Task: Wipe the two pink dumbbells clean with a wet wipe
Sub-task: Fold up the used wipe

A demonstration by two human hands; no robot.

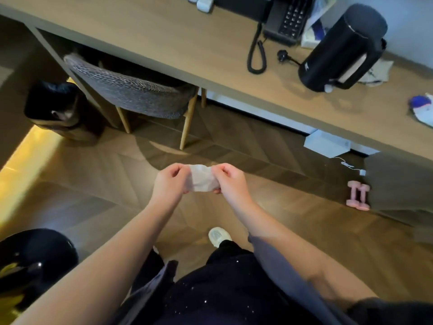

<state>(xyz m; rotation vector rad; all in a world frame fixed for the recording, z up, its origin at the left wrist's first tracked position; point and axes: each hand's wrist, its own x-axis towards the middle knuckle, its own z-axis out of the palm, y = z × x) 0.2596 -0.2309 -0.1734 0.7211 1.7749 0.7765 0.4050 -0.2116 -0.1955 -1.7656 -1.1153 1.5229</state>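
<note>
White and faintly see-through, the wet wipe [202, 179] hangs stretched between the two hands. It is crumpled and creased, puckered into soft folds, with the brown of the floor [117, 184] tinting it from behind. The left hand [169, 181] pinches the wipe's left edge between its thumb and curled fingers. The right hand [230, 181] pinches the right edge the same way, with its fingertips tucked under the lower corner. Both hands are held out in front of the body, with only the wipe between them.

The pink dumbbells [358, 195] lie on the floor well off to the right of the right hand, apart from both hands. They lie side by side, close enough to seem touching, right beside a grey-brown panel [398, 184] on their far side. Each is a pale, matte pink, with a thin grip between two broader ends. They are too small here to tell whether their surface carries any marks.

Beyond the left hand, a grey woven chair [131, 90] on pale wooden legs is tucked under a long wooden desk [164, 41]. Far beyond the right hand and further right, a black kettle [342, 48] stands on the desk, with a black telephone [288, 19] to its left. A dark bin [54, 106] stands well to the left of the left hand. Below the hands, nearer the body, a pale shoe [219, 235] shows beneath dark trousers.
</note>
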